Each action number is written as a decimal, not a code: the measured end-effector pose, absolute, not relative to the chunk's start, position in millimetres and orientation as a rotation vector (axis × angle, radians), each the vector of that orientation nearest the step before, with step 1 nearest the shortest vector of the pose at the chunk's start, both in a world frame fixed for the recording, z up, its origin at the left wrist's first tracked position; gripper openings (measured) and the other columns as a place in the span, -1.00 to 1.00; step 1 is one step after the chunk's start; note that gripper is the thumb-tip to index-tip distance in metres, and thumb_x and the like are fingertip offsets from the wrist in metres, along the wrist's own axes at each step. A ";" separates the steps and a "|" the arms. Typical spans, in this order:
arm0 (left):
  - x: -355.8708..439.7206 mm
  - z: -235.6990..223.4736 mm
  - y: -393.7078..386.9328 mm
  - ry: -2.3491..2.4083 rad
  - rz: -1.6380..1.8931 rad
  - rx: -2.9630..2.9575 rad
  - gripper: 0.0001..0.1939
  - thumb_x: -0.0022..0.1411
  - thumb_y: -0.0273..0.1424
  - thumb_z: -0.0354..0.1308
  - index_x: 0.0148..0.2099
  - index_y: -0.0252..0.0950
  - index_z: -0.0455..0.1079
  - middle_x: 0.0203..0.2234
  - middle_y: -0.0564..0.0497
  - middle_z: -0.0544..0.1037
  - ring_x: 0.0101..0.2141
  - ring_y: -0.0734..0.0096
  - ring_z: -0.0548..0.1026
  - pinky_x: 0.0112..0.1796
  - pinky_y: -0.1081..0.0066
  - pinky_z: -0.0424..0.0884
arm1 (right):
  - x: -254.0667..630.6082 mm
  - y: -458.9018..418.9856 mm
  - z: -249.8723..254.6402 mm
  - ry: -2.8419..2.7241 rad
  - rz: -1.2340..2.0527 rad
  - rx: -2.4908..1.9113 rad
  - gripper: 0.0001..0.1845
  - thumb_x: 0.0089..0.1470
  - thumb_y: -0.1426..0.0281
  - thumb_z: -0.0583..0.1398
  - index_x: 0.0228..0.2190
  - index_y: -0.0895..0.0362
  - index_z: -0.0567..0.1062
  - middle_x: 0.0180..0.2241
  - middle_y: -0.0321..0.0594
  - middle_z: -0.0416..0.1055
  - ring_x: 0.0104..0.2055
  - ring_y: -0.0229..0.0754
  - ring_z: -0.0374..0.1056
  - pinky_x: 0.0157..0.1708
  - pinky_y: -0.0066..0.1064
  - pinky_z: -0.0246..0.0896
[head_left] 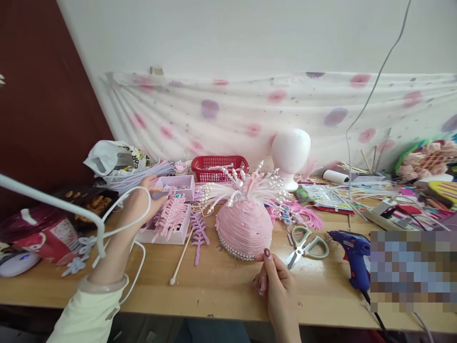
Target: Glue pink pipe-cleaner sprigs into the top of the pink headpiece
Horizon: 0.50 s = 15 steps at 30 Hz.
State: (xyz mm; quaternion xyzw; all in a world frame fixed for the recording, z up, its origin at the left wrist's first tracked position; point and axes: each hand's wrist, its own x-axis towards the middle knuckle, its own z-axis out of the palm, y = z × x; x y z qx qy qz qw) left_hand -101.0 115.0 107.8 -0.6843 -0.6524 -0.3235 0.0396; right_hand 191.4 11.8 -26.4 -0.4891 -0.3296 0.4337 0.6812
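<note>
My left hand (147, 200) reaches to the lavender open-topped box (185, 183); its fingers are apart beside the box's wall and the pink fringed pieces (171, 216) stacked in front. Whether it touches them I cannot tell. My right hand (276, 286) is closed in a pinch above the table's front, just before a pink dome-shaped headpiece (244, 228). Anything between its fingertips is too small to make out. Strings of pearls ring the dome's base, and white stems tipped with pearls fan out from its top. A purple fringed piece (198, 238) lies left of the dome.
Scissors (303, 245) and a blue hot glue gun (353, 257) lie to the right. A white foam head (291, 155) and a red basket (219, 166) stand behind. A white cable (137, 267) loops around my left forearm. A thin stick (180, 259) lies at front.
</note>
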 end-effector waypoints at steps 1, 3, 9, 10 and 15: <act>-102.6 102.0 120.5 -2.075 -0.907 -2.080 -0.45 0.24 -0.12 0.09 0.14 -0.37 0.25 -0.14 -0.11 0.61 -0.11 0.09 0.58 -0.14 0.27 0.42 | 191.6 12.0 -26.6 -0.740 0.981 -1.102 -0.44 -0.06 -0.12 0.30 -0.49 0.15 0.46 -0.84 -0.48 0.11 -0.77 -0.35 0.08 -0.69 -0.50 0.11; -104.7 92.0 131.4 -2.283 -0.766 -1.956 -0.36 0.15 -0.12 0.18 0.15 -0.45 0.25 -0.14 -0.28 0.62 -0.15 -0.05 0.60 -0.21 0.24 0.44 | 192.2 12.7 -27.0 -0.740 0.995 -1.113 -0.41 -0.10 -0.16 0.30 -0.49 0.16 0.48 -0.85 -0.48 0.10 -0.78 -0.36 0.07 -0.70 -0.49 0.11; -120.6 82.6 148.3 -2.477 -0.735 -1.960 -0.45 0.11 -0.30 0.10 0.13 -0.45 0.30 -0.28 -0.21 0.65 -0.28 -0.03 0.61 -0.28 0.22 0.44 | 193.6 14.3 -29.9 -0.748 1.006 -1.104 -0.40 -0.12 -0.16 0.32 -0.50 0.17 0.50 -0.84 -0.48 0.10 -0.77 -0.37 0.06 -0.69 -0.50 0.13; -124.9 82.2 148.8 -2.461 -0.775 -1.956 -0.47 0.09 -0.32 0.10 0.11 -0.44 0.32 -0.32 -0.19 0.65 -0.29 -0.03 0.60 -0.27 0.21 0.44 | 193.5 14.2 -30.0 -0.754 1.005 -1.104 -0.40 -0.12 -0.16 0.31 -0.51 0.16 0.49 -0.84 -0.48 0.10 -0.77 -0.37 0.05 -0.69 -0.50 0.12; -140.2 84.2 143.3 -2.340 -1.060 -1.877 -0.54 0.10 -0.43 0.02 0.08 -0.37 0.32 -0.32 -0.12 0.59 -0.18 -0.01 0.56 -0.12 0.13 0.43 | 194.0 11.3 -26.5 -0.756 0.967 -1.123 -0.38 -0.13 -0.18 0.30 -0.53 0.18 0.52 -0.83 -0.48 0.07 -0.76 -0.38 0.02 -0.71 -0.52 0.07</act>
